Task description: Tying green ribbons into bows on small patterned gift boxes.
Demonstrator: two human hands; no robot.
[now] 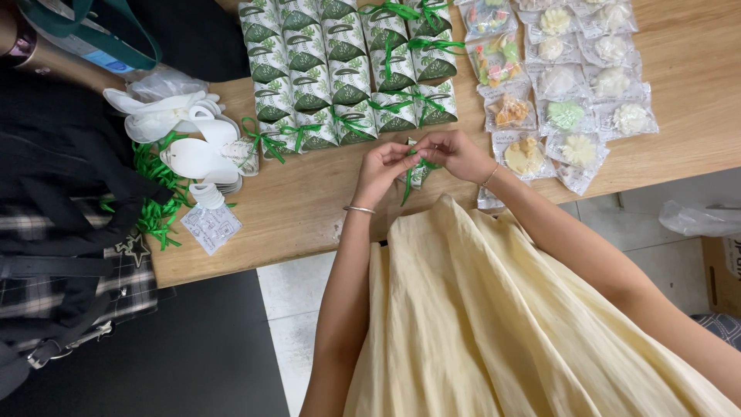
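Note:
My left hand (384, 168) and my right hand (455, 152) meet over the wooden table (324, 205), both pinching a green ribbon (409, 179) on a small green-and-white gift box (419, 171). The box is mostly hidden behind my fingers, and the ribbon's ends hang down toward me. Just beyond my hands stand rows of folded green-and-white boxes (332, 69), some tied with green bows.
Clear packets of flower-shaped sweets (575, 69) lie at the right. Flat white box blanks (197, 150), loose green ribbons (154, 208) and a white plastic bag (158, 104) sit at the left, beside dark bags (62, 216). A plastic bag (698, 220) lies on the floor.

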